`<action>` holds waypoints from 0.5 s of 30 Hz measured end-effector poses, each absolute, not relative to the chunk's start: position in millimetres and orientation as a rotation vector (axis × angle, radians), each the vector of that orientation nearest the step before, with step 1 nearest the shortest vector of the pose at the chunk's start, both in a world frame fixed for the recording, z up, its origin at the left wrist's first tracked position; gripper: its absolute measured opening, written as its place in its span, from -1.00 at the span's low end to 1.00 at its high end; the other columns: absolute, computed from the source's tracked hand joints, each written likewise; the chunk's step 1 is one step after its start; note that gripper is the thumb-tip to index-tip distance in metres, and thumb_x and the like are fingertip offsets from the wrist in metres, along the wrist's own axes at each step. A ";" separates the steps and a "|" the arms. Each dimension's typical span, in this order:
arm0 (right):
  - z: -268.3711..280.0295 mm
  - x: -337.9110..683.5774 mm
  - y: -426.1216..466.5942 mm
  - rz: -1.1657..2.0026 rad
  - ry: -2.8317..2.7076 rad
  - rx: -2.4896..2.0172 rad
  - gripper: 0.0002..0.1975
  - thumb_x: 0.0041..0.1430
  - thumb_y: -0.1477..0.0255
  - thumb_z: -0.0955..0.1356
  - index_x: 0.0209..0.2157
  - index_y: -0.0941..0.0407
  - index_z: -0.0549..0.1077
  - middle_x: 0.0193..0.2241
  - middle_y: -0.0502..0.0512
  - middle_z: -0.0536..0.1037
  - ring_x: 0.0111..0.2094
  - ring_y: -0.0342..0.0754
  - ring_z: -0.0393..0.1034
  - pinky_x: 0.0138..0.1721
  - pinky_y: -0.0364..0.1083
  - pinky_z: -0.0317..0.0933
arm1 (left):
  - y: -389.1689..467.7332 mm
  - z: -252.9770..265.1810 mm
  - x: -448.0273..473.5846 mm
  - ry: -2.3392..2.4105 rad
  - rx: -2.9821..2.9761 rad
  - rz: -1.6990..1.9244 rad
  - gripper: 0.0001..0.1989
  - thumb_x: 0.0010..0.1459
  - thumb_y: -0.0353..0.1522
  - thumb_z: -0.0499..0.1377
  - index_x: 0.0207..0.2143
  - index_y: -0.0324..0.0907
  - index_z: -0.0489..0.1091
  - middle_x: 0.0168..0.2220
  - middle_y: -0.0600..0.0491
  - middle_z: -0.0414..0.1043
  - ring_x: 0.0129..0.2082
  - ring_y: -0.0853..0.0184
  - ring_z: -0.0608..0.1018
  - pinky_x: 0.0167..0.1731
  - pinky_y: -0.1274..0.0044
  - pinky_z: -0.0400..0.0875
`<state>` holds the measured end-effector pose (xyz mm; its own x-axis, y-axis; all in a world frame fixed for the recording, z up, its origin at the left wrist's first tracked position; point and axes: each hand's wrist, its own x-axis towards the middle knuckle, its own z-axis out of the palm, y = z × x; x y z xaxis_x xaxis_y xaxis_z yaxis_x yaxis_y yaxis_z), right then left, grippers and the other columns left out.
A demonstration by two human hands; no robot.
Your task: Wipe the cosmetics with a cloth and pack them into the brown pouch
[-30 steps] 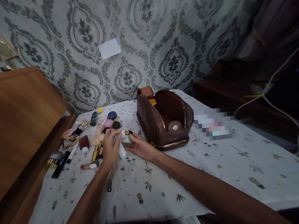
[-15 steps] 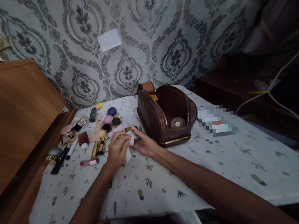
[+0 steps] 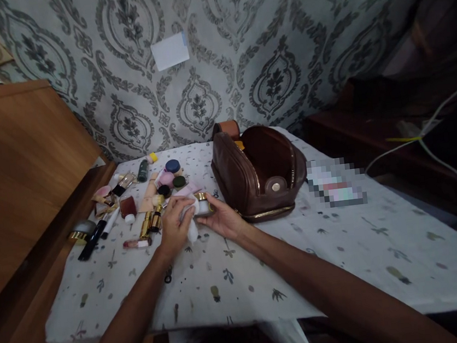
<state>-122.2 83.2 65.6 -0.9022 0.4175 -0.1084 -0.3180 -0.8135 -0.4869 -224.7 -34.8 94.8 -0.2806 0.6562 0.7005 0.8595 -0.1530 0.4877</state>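
Note:
My right hand (image 3: 226,219) grips a small cosmetic jar (image 3: 204,205) with a gold band and a pale body, tipped on its side. Against the jar's left side, my left hand (image 3: 175,221) pinches a crumpled white tissue (image 3: 192,228), whose loose end hangs below the fingers. Just right of the hands stands a brown leather toiletry bag (image 3: 235,176), unzipped and gaping, its inside dark. Beside my left hand lie small gold-capped bottles (image 3: 146,225) and a pink tube (image 3: 189,188).
Several cosmetics spread over the left of the cloth-covered table (image 3: 261,278), among them a blue-lidded jar (image 3: 173,167), a black tube (image 3: 91,240) and a gold-banded jar (image 3: 82,232). A wooden panel (image 3: 18,179) borders the left. A blurred-out flat item (image 3: 336,182) lies right of the bag.
The jar has turned so more of its pale side shows, and the tissue has shifted slightly against it. The whole view has tilted a little; the bag and cosmetics stay in place.

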 end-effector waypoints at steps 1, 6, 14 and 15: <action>65.2 -122.9 84.5 2.656 -0.617 -0.314 -0.84 0.16 0.34 0.45 -0.25 0.10 0.47 -0.37 -0.04 0.56 -0.37 -0.13 0.45 -0.45 -0.17 0.42 | -34.8 94.9 -222.8 -1.867 -1.772 -1.389 -0.85 0.29 -0.37 0.12 -0.15 -0.15 0.46 -0.20 0.01 0.42 -0.13 0.29 0.49 -0.11 0.43 0.40; 71.3 -122.4 86.5 2.680 -0.482 -0.311 -0.79 0.28 0.29 0.36 -0.22 0.16 0.49 -0.35 0.03 0.59 -0.36 -0.13 0.45 -0.35 -0.17 0.42 | -34.8 94.9 -215.6 -1.738 -1.959 -1.271 -0.85 0.30 -0.42 0.11 -0.17 -0.16 0.48 -0.20 -0.01 0.41 -0.16 0.30 0.48 -0.13 0.43 0.41; 72.4 -118.3 80.5 2.652 -0.633 -0.259 -0.82 -0.01 0.48 0.53 -0.34 0.15 0.52 -0.41 -0.06 0.58 -0.40 -0.20 0.45 -0.44 -0.26 0.35 | -35.6 95.8 -220.9 -1.751 -1.849 -1.292 -0.86 0.29 -0.43 0.11 -0.15 -0.14 0.45 -0.21 0.01 0.40 -0.16 0.30 0.48 -0.13 0.43 0.41; 71.2 -118.0 80.3 2.654 -0.666 -0.271 -0.81 -0.02 0.48 0.54 -0.35 0.15 0.52 -0.43 -0.06 0.58 -0.42 -0.20 0.45 -0.47 -0.26 0.34 | -36.0 96.2 -222.2 -1.782 -1.809 -1.306 -0.86 0.29 -0.43 0.11 -0.15 -0.14 0.44 -0.21 0.02 0.40 -0.16 0.30 0.48 -0.13 0.43 0.41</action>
